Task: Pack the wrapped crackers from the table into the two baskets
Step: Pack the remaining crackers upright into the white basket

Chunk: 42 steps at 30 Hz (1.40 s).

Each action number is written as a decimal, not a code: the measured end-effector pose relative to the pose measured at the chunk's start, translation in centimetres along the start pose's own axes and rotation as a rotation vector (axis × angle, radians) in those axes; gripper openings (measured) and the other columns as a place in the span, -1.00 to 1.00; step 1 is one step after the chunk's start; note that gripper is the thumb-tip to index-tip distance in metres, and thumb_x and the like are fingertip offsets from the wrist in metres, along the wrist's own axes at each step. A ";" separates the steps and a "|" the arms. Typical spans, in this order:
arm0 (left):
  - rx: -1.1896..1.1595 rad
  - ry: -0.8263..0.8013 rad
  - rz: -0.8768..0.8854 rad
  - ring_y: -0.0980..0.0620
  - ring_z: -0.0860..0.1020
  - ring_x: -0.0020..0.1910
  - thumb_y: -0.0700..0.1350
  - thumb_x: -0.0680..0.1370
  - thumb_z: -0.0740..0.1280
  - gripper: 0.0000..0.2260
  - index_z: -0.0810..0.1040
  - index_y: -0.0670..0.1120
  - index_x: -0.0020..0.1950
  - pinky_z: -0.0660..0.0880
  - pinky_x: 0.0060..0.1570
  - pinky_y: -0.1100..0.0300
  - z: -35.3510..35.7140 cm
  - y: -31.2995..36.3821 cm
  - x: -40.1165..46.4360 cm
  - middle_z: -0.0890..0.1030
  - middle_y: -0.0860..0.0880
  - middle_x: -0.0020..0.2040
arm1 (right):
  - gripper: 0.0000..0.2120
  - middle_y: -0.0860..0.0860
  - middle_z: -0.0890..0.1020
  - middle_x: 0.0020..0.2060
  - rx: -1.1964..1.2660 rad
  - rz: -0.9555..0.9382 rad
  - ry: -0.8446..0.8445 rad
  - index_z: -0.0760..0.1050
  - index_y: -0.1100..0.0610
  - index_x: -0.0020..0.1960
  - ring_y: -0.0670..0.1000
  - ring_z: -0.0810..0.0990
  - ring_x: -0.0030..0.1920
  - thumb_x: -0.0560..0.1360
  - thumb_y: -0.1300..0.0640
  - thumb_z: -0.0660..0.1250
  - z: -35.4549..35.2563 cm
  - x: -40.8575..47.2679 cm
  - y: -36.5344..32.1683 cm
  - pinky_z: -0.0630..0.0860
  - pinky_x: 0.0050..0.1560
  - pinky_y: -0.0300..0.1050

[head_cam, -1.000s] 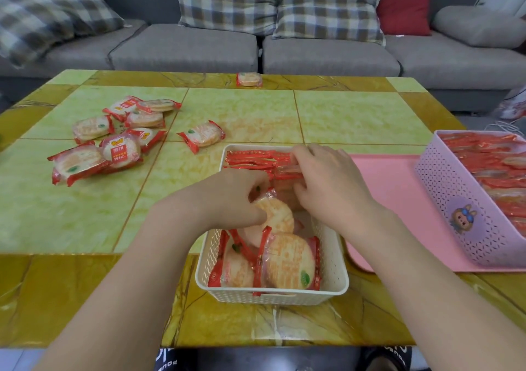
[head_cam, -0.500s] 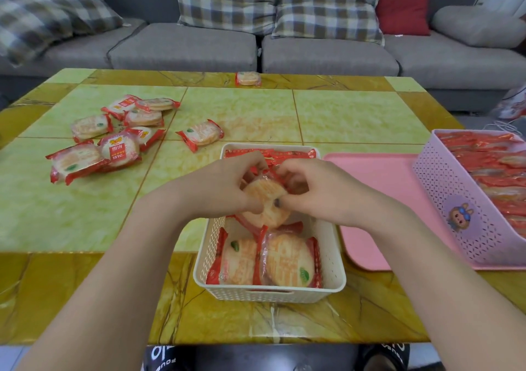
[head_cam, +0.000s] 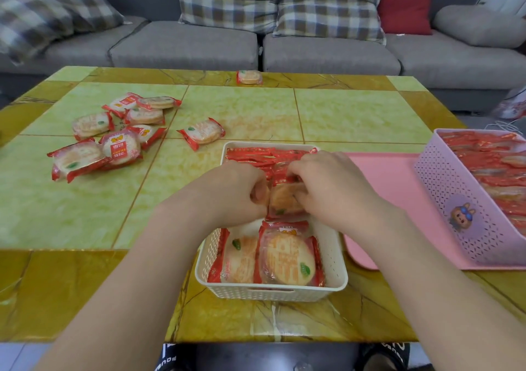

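Note:
A cream basket (head_cam: pixel 270 292) stands at the table's near middle, with wrapped crackers packed on edge at its far end and two lying flat at the near end (head_cam: pixel 287 258). Over its middle, my left hand (head_cam: pixel 236 191) and my right hand (head_cam: pixel 327 188) both grip one wrapped cracker (head_cam: pixel 284 200) held upright between them. A pile of several wrapped crackers (head_cam: pixel 113 137) lies on the table at the left, one more (head_cam: pixel 202 133) sits apart nearer the basket, and another (head_cam: pixel 249 77) lies at the far edge. A lilac basket (head_cam: pixel 466 217) at the right is full of crackers.
The lilac basket stands on a pink tray (head_cam: pixel 390 200) right of the cream basket. The table (head_cam: pixel 355 114) is green and yellow tile. A grey sofa (head_cam: pixel 327 54) with checked cushions runs along the far side.
Both hands have lowered the held cracker a little deeper into the cream basket and turned it more upright. The loose crackers on the table have not moved.

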State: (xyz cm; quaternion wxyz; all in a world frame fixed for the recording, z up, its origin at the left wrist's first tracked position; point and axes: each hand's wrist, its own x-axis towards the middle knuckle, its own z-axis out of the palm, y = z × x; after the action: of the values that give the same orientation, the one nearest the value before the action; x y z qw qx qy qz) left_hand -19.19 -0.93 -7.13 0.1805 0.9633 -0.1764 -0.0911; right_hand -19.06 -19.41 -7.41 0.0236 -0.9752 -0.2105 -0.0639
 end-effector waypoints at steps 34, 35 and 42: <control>-0.439 -0.164 -0.007 -0.07 0.64 -0.05 0.06 0.45 0.50 -0.74 0.54 0.09 0.07 0.58 0.02 -0.18 -2.0 -0.6 -0.7 0.66 -0.01 -0.03 | -0.38 -0.15 0.55 0.11 0.681 0.170 -0.243 0.37 -0.08 0.36 -0.15 0.58 0.08 0.38 0.06 0.56 -3.0 -1.7 1.1 0.57 0.06 -0.17; -0.444 -0.158 -0.005 -0.07 0.65 -0.05 0.08 0.43 0.50 -0.72 0.54 0.09 0.07 0.57 0.02 -0.21 -2.1 -0.6 -0.7 0.67 -0.02 -0.03 | -0.36 -0.14 0.56 0.09 0.668 0.176 -0.220 0.36 -0.07 0.36 -0.13 0.59 0.06 0.37 0.03 0.56 -2.7 -1.6 0.9 0.58 0.06 -0.13; -0.490 -0.204 -0.007 0.07 0.65 0.00 0.04 0.36 0.54 -0.55 0.52 0.25 0.20 0.60 0.09 -0.07 -2.3 -0.9 -0.8 0.65 0.09 0.07 | -0.40 -0.11 0.61 0.02 0.708 0.218 -0.164 0.39 -0.04 0.29 -0.10 0.61 -0.12 0.35 0.10 0.59 -2.3 -1.2 1.1 0.50 -0.24 -0.25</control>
State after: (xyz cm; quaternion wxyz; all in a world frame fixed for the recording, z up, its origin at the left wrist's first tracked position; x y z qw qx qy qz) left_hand -19.15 0.89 -5.22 0.3895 0.8773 -0.1629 -0.2284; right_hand -19.93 -21.09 -5.30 0.3488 -0.9252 -0.1159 0.0940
